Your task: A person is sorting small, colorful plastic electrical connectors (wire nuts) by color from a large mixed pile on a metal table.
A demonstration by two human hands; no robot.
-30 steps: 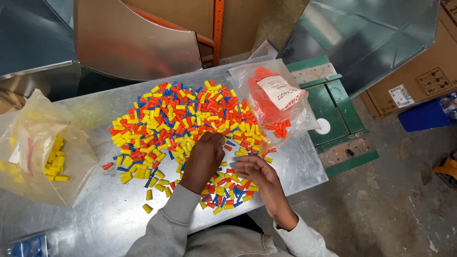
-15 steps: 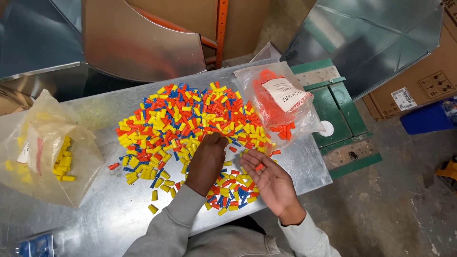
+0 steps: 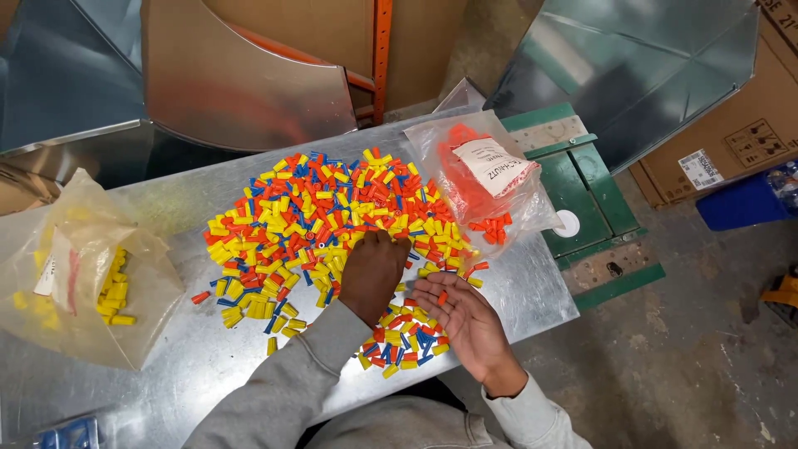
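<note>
head cam: left hand fingers curled on plastic caps, right hand open w/ few.

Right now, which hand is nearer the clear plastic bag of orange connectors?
The right hand. It lies palm up at the table's front edge, just below and left of the clear plastic bag of orange connectors. The left hand rests palm down farther left, on the mixed pile.

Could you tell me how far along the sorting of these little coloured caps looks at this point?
Partly done: some yellow caps lie in the clear bag on the left and orange ones in the bag on the right. In hand: the left hand rests palm down on the mixed pile, while the right hand lies open, palm up, with an orange cap on it. Most remains: the yellow, orange and blue pile is large.
</note>
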